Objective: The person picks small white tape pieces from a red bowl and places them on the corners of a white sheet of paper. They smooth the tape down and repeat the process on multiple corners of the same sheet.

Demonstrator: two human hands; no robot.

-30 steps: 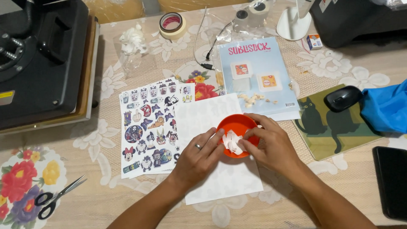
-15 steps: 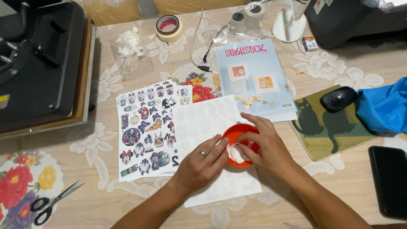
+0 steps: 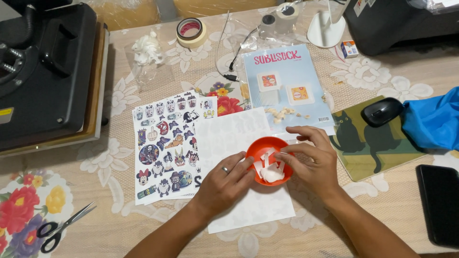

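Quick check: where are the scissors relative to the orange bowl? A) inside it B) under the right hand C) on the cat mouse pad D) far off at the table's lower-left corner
D: the scissors lie at the lower-left corner, well apart from the orange bowl that both hands hold.

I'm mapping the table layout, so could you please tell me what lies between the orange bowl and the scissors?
In the head view, the sticker sheet lies between the orange bowl and the scissors, along with the left hand and bare tablecloth.
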